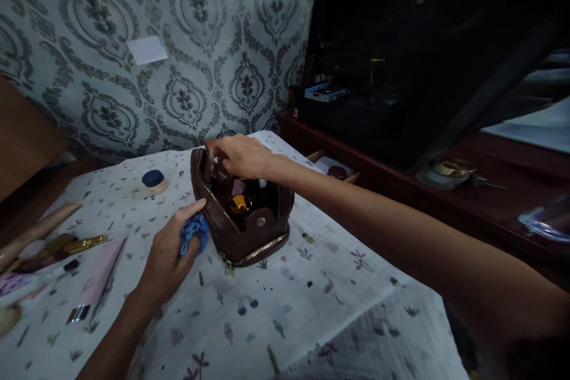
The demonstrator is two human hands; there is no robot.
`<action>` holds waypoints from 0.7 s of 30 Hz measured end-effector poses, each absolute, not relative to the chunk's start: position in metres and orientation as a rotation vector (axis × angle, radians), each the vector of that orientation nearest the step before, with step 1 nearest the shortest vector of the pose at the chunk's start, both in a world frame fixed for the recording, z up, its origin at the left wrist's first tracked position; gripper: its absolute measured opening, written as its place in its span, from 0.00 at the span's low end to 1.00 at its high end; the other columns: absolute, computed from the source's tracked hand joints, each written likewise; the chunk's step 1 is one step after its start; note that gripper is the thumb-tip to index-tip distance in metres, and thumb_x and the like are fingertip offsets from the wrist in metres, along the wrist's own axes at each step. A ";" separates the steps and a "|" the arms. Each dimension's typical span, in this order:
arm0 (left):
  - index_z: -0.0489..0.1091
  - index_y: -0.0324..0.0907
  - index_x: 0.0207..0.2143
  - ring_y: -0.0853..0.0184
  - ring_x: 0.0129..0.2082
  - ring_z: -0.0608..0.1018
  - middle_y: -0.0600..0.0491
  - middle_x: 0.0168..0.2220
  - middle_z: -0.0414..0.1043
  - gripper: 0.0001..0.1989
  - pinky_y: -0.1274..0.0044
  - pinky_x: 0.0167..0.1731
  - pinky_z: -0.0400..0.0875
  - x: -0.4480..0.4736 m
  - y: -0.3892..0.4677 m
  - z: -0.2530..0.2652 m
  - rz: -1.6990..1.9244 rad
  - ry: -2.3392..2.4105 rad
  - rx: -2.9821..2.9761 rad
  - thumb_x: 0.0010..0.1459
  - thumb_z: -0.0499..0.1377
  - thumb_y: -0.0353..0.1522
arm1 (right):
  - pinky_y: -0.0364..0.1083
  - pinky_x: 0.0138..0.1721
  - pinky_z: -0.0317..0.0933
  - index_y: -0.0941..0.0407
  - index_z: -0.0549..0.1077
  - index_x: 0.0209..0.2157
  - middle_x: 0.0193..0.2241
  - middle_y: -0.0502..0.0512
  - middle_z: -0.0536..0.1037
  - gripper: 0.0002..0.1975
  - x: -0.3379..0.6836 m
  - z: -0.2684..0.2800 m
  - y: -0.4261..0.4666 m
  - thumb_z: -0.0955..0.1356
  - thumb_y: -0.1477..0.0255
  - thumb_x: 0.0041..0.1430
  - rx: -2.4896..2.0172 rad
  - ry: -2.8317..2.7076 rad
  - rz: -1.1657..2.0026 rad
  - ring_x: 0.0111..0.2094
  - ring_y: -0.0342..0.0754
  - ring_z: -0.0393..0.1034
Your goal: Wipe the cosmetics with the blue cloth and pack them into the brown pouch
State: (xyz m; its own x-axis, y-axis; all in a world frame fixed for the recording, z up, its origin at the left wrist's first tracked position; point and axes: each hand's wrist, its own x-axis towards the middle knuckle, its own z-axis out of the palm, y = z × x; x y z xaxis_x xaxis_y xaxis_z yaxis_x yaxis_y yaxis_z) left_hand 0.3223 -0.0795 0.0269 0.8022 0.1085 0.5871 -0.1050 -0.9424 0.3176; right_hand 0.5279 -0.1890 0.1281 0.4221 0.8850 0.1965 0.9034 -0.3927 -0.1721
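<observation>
A brown cosmetic bag [225, 222] stands unzipped on the patterned cloth. Several items lie inside, among them a shiny amber-gold object [241, 205] and a pinkish piece [238, 188]. My right hand [244, 155] reaches over to the bag's far left end, its fingers curled down into the opening; what they grip is partly hidden. Crumpled in my left hand [171, 249] is a blue cloth [195, 233], while the forefinger points at the bag's near side and touches it.
Left of the bag sits a small jar with a dark blue lid [154, 180]. A pink tube [98, 279] and several brushes [57, 243] lie at the left. Beyond my right arm, a television [401, 59] stands on a dark red cabinet [369, 178] with an open drawer [333, 165].
</observation>
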 end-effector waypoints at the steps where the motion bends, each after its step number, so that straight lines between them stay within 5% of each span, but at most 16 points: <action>1: 0.60 0.45 0.62 0.66 0.51 0.78 0.49 0.55 0.74 0.23 0.77 0.46 0.73 0.322 -0.080 0.027 0.887 0.003 2.658 0.65 0.51 0.28 | 0.49 0.43 0.64 0.55 0.75 0.49 0.46 0.59 0.80 0.18 0.526 0.128 -0.190 0.64 0.77 0.58 -2.438 -1.559 -0.116 0.47 0.56 0.73; 12: 0.61 0.45 0.64 0.66 0.48 0.79 0.48 0.54 0.74 0.25 0.77 0.44 0.73 0.324 -0.085 0.032 0.772 0.084 2.634 0.65 0.49 0.29 | 0.49 0.44 0.63 0.51 0.72 0.58 0.50 0.59 0.80 0.20 0.526 0.124 -0.203 0.61 0.72 0.67 -2.365 -1.564 -0.146 0.47 0.55 0.74; 21: 0.60 0.46 0.65 0.63 0.55 0.75 0.48 0.58 0.71 0.29 0.72 0.53 0.71 0.324 -0.087 0.036 0.735 0.020 2.591 0.62 0.49 0.26 | 0.46 0.41 0.62 0.54 0.78 0.49 0.43 0.59 0.82 0.20 0.515 0.127 -0.193 0.62 0.80 0.59 -2.436 -1.520 -0.185 0.45 0.53 0.76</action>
